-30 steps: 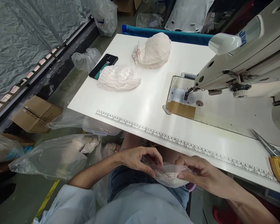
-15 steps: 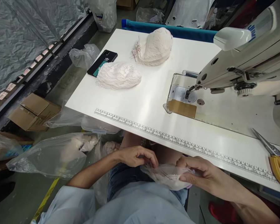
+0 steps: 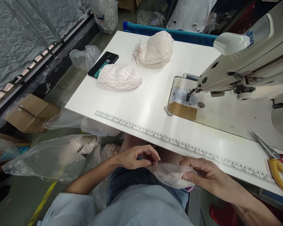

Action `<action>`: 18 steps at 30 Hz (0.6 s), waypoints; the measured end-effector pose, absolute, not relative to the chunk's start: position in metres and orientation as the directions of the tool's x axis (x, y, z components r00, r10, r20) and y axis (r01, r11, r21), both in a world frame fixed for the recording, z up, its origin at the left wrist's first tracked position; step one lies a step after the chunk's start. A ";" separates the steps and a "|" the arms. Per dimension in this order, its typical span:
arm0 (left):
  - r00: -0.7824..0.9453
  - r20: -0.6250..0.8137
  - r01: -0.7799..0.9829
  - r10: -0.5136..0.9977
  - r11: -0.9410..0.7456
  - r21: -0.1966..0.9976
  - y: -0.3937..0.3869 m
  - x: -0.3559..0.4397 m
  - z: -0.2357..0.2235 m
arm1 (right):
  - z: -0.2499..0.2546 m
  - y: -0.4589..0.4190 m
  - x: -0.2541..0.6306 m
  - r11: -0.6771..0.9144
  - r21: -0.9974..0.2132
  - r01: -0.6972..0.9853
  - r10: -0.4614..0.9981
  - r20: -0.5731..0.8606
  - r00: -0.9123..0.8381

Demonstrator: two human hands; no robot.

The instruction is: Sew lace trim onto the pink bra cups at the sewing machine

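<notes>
Beside the white table (image 3: 143, 108), sheer fabric (image 3: 167, 176) lies between hands (image 3: 134, 157) (image 3: 205, 173).

A piece of sheer, whitish fabric (image 3: 167, 178), softly bunched, is held low over the lap (image 3: 126, 182), beside the near edge of the counter (image 3: 132, 108). The right hand (image 3: 202, 173) pinches its right end, by a paler, lace-like strip. Dark reddish threads show towards its left end, near the left hand (image 3: 138, 157).
</notes>
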State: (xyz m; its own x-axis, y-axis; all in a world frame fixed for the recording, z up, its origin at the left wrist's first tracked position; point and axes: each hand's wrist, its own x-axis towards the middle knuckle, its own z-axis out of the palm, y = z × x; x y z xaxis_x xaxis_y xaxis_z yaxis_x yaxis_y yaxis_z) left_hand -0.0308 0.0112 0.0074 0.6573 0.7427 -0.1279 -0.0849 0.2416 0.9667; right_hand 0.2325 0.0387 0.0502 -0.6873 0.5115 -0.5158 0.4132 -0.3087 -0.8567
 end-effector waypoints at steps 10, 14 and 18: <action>0.686 -0.136 -0.030 0.715 0.215 0.976 0.014 -0.018 0.005 | 0.058 0.040 0.230 -0.277 -0.864 0.421 0.468 -0.504 -0.726; 0.711 -0.131 -0.056 0.691 0.242 0.969 0.016 -0.014 0.005 | 0.062 0.040 0.228 -0.224 -0.871 0.437 0.471 -0.489 -0.734; 0.718 -0.138 -0.056 0.683 0.254 0.966 0.016 -0.012 0.002 | 0.062 0.039 0.230 -0.246 -0.845 0.476 0.465 -0.533 -0.706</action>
State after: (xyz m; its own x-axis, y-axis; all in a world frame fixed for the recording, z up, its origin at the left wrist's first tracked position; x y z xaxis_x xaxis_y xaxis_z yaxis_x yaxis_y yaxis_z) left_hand -0.0120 0.0161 0.0024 0.7176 0.6827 -0.1377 -0.0559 0.2536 0.9657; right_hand 0.2298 0.0395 0.0617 -0.7063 0.4654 -0.5334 0.4757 -0.2460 -0.8445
